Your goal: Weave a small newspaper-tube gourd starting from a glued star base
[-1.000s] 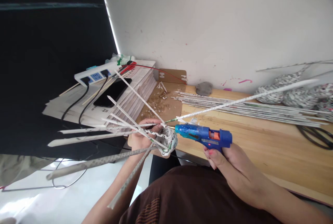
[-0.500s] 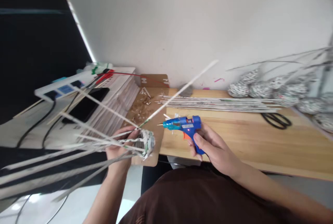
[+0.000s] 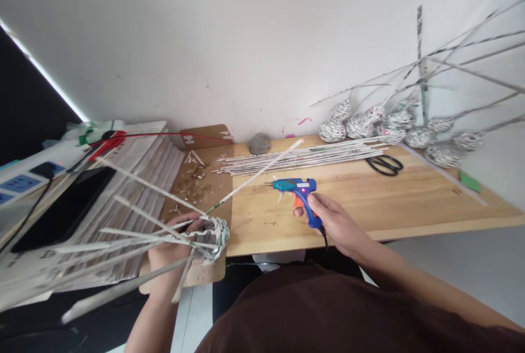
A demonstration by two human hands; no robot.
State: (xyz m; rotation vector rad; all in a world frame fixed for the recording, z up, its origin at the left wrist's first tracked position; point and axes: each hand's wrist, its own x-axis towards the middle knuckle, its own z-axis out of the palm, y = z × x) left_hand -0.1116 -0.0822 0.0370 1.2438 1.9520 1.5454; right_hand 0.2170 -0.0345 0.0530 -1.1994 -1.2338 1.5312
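My left hand (image 3: pixel 168 252) is closed around a small woven paper basket (image 3: pixel 221 235), partly hidden behind its strips. Long rolled-paper sticks (image 3: pixel 135 175) fan out from the weave, mostly to the left, and one points up and right over the table. In my right hand (image 3: pixel 336 222) is a blue hot glue gun (image 3: pixel 299 186) with a teal front and an orange trigger. A small red light glows on its side. The nozzle points left, toward the basket but apart from it.
A bundle of paper sticks (image 3: pixel 311 157) lies along the wall, with black-handled scissors (image 3: pixel 384 165) at its right end. Several woven paper pieces (image 3: pixel 332 130) stand at the back right. Left are a paper stack (image 3: pixel 151 178), a phone (image 3: pixel 65 205), a power strip (image 3: pixel 20 181) and a brown board (image 3: pixel 213 170) with scraps.
The view has swung to the right, so more of the table and woven pieces show. Both hands keep their hold; the glue gun sits a little farther from the basket.
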